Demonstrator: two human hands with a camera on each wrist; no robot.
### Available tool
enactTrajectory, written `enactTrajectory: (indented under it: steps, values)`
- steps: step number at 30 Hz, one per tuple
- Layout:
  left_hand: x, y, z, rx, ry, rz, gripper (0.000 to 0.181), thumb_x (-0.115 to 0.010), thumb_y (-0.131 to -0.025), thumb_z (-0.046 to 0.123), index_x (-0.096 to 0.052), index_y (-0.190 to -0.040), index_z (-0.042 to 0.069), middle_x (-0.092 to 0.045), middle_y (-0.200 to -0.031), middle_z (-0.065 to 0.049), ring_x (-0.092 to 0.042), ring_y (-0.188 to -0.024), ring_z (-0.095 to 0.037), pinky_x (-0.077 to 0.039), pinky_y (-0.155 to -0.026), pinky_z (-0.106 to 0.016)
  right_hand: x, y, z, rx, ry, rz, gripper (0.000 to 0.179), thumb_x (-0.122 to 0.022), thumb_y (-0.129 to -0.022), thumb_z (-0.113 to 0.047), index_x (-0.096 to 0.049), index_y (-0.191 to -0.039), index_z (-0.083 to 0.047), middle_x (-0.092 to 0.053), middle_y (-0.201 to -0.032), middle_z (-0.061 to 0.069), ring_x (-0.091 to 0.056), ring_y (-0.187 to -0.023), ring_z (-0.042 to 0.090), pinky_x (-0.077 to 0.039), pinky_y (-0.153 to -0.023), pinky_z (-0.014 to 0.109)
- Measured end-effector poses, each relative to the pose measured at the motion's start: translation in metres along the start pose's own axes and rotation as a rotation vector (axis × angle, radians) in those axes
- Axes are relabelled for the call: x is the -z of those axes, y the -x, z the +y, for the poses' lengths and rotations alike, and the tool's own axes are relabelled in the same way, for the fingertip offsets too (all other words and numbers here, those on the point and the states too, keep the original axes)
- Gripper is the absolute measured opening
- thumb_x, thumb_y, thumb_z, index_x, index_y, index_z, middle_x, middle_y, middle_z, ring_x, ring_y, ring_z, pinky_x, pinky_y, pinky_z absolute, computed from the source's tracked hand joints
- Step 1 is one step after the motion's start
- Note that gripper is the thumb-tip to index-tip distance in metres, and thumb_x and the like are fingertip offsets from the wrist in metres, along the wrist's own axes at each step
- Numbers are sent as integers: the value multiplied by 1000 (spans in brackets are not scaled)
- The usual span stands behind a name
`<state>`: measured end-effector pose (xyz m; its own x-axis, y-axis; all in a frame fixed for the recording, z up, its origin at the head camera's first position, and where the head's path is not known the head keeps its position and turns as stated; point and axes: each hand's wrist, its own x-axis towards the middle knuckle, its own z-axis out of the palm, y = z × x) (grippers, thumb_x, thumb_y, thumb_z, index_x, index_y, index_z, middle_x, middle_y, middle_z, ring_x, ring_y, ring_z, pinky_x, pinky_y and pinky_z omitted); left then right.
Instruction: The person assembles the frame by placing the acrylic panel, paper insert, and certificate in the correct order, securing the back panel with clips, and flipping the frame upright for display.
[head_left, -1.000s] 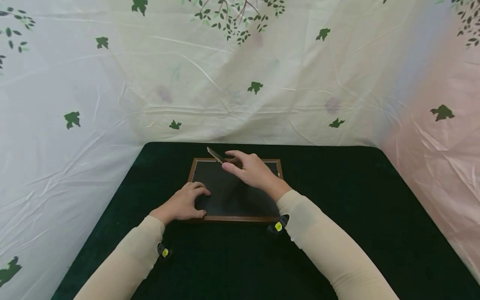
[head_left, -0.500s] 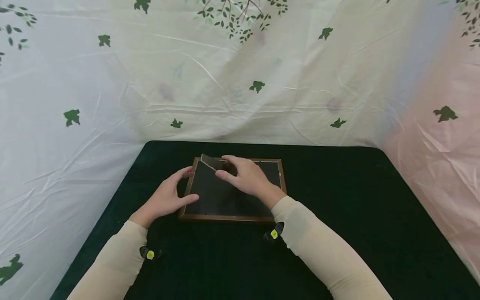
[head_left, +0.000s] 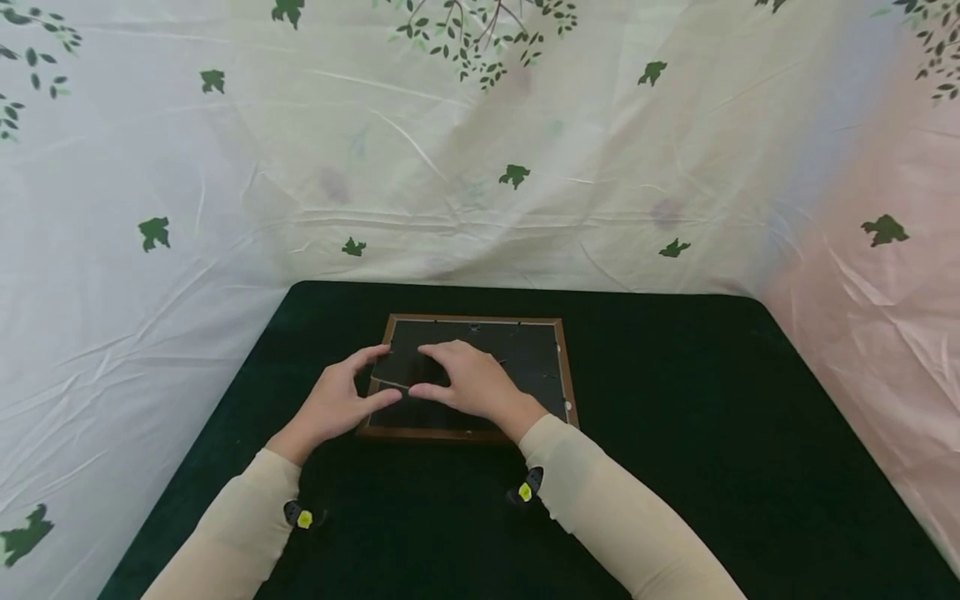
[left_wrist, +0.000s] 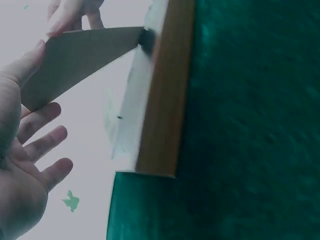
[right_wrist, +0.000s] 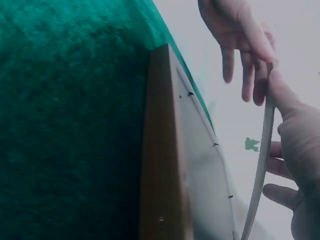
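A picture frame (head_left: 564,367) with a thin brown wooden edge lies face down, its dark backing (head_left: 525,350) uppermost. From the backing rises a flat stand leg (left_wrist: 75,65), joined by a dark hinge (left_wrist: 146,41) in the left wrist view. My left hand (head_left: 337,400) holds its free end between thumb and fingers, at the frame's left side. Opposite it, my right hand (head_left: 468,379) pinches the same leg, thumb tip close to the left thumb. The right wrist view shows the leg (right_wrist: 264,140) edge-on, slightly bowed, with both thumbs at its end. Several small dark tabs line the backing's border.
A dark green cloth (head_left: 712,433) covers the table under the frame. Pale curtains (head_left: 465,225) with green leaf prints hang behind and at both sides. Each wrist carries a small dark camera (head_left: 300,515) with a yellow mark.
My right hand has brought the stand leg lower, nearer and leftward. My left hand has moved from the frame's near left corner up its left side and now meets the leg.
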<state>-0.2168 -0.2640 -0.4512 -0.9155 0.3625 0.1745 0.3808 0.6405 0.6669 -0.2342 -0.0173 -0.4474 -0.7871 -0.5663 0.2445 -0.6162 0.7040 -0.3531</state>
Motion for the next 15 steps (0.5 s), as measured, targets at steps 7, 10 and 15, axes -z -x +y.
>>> enactTrajectory:
  steps: [7, 10, 15]
  values:
    - [-15, 8, -22, 60, -34, -26, 76, -69, -80, 58, -50, -139, 14, -50, -140, -14, -49, -125, -33, -40, -98, -56, 4, 33, 17, -38, -3, -14, 51, -56, -94, -48, -52, -138, -20, -55, -135, -1, -50, -124, 15, -43, -101, 37]
    - [-20, 12, -30, 59, -61, -43, 75, -70, -80, 56, -51, -138, 13, -49, -140, -15, -46, -128, -35, -38, -100, -57, 11, 57, 33, -84, -24, 2, 42, -62, -94, -37, -59, -132, -19, -59, -130, -3, -52, -121, 13, -44, -99, 36]
    - [-23, 16, -37, 24, -116, -41, 69, -75, -80, 48, -54, -136, 13, -51, -136, -14, -47, -125, -34, -40, -99, -55, 18, 96, 60, -168, -76, 42, 33, -69, -91, -26, -66, -122, -17, -62, -123, -3, -54, -118, 16, -45, -98, 40]
